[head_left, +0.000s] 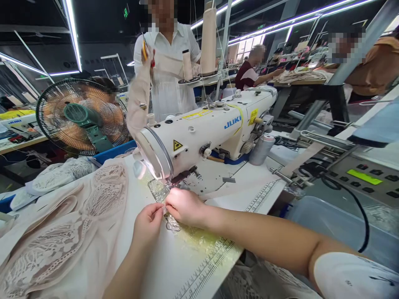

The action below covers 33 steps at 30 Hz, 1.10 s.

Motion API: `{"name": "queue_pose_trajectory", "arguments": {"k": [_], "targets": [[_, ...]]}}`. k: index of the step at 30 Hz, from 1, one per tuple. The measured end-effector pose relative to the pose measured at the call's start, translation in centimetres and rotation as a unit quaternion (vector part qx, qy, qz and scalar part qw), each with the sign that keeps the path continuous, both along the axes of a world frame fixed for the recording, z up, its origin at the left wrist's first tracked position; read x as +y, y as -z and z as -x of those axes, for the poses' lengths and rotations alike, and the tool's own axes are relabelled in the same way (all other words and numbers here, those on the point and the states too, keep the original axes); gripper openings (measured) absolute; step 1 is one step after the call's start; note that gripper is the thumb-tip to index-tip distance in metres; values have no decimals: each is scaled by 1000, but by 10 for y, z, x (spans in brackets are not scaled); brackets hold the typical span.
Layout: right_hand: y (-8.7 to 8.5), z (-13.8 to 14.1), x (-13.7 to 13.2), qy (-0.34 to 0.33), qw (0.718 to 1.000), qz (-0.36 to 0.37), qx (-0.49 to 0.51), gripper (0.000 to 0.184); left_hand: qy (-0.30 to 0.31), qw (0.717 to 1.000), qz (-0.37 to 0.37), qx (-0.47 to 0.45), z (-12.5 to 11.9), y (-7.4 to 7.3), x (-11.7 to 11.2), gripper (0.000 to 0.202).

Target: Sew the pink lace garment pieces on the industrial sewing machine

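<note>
My left hand and my right hand meet in front of the needle area of a white sewing machine. Both are closed, with thumbs and fingertips pinched together. Whatever sits between the fingertips is pale and too small to make out. The metal needle plate shows just behind my hands, lit by the machine's lamp. My right hand hides part of the presser foot area. Crinkled clear film and yellow tape cover the table below my wrists.
Beige lace garments spread over the table's left side. A fan stands behind them. Printed rulers run along the front edge. Thread cones rise behind the machine, where a person in white stands. A tape feeder is at right.
</note>
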State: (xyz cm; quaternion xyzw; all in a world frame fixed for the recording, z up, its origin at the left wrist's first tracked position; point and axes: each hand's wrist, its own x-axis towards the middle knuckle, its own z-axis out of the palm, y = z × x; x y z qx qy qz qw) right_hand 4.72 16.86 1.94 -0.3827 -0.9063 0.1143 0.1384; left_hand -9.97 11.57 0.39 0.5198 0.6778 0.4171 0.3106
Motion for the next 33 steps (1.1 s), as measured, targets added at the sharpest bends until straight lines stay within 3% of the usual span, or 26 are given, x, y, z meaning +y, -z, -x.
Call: {"name": "queue_pose_trajectory", "arguments": {"k": [5, 7, 10, 12, 13, 17, 19, 21, 25, 33], "targets": [[2, 2, -2, -11, 999, -29, 8, 9, 10, 1000, 10, 6, -1, -3, -2, 39], [2, -2, 1, -39, 997, -17, 64, 7, 6, 1000, 11, 5, -1, -3, -1, 39], [-1, -15, 6, -187, 957, 94, 202, 11, 1, 1000, 12, -4, 0, -4, 0, 38], [-2, -24, 8, -268, 920, 189, 215, 11, 0, 1000, 11, -11, 0, -4, 1, 36], [-2, -27, 9, -276, 917, 215, 189, 12, 2, 1000, 11, -16, 0, -4, 1, 36], [2, -26, 10, -188, 966, 152, 87, 36, 26, 999, 21, -41, 5, -7, -4, 33], [5, -21, 8, -154, 979, 109, 83, 25, 38, 998, 27, -51, 10, -9, -8, 31], [5, -17, 6, -127, 986, 80, 76, 5, 43, 997, 32, -58, 14, -11, -12, 29], [-2, -10, 1, -71, 995, 41, 55, 17, 46, 996, 41, -57, 19, -13, -16, 26], [-8, 4, -7, -27, 999, 16, 39, 18, 69, 995, 36, -62, 13, -16, -17, 26]]}}
